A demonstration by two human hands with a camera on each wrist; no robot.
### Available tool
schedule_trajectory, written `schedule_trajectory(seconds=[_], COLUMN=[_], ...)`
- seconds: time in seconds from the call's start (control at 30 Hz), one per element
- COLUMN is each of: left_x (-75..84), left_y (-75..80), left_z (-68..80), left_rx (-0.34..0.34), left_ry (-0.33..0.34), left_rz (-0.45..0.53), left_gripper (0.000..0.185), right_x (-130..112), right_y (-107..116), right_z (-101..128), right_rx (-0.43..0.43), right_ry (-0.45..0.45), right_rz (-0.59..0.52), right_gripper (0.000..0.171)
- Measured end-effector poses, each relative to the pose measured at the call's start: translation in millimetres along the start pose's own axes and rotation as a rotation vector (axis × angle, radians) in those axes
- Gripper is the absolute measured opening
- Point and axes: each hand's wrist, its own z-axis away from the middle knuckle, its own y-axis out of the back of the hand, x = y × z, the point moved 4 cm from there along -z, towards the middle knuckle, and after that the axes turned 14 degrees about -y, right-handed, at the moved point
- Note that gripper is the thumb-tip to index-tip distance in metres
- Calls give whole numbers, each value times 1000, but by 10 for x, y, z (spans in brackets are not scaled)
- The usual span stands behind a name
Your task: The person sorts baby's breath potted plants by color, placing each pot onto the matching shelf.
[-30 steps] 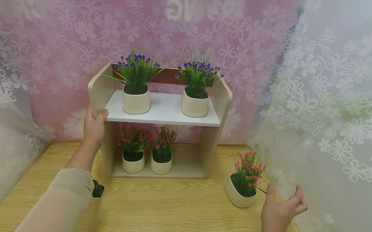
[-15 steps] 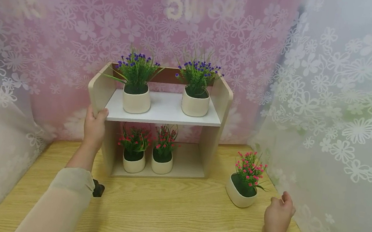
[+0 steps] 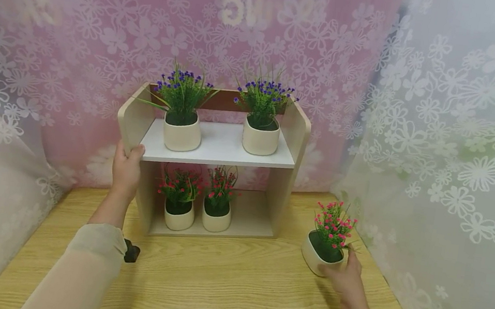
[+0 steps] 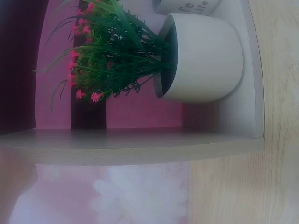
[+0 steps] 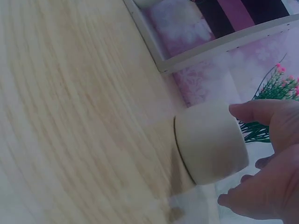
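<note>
My left hand (image 3: 125, 172) grips the left side panel of a small two-tier shelf (image 3: 301, 146), thumb at the front edge. At the right, my right hand (image 3: 348, 281) is around a white pot of pink flowers (image 3: 315, 255) standing on the table. The right wrist view has the thumb at the pot's rim and the other fingers spread beside it, a gap showing below the pot (image 5: 212, 144). On the upper tier stand two pots of purple flowers (image 3: 182, 133) (image 3: 261, 135). Two pots of red-pink flowers (image 3: 178, 218) (image 3: 215, 219) occupy the lower tier's left and middle.
The wooden table (image 3: 211, 290) extends in front of the shelf. A small black object (image 3: 131, 252) shows by the left sleeve cuff. Flower-patterned curtains (image 3: 460, 177) hang behind and at both sides.
My right hand first drew back from the pot on the table, fingers closing up, then moved left to reach around it. My left hand stays on the shelf panel; the pots have not visibly moved.
</note>
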Motion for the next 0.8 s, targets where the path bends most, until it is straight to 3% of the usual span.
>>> schedule_trajectory(seconds=[0.23,0.5,0.8], left_x=[-33,-9,39], left_y=[-21,132,-28], left_z=[-11,20,16], left_rx=[10,40,53], left_ry=[30,25,4], left_rz=[-16,-9,56], left_gripper=[44,37,38], right_x=[35,51,53], right_y=[-33,-164,-99], right_z=[-84,-136,-103], right_rx=[26,55,94], right_ry=[23,51,36], right_rz=[55,19,-16], right_gripper=[122,112,109])
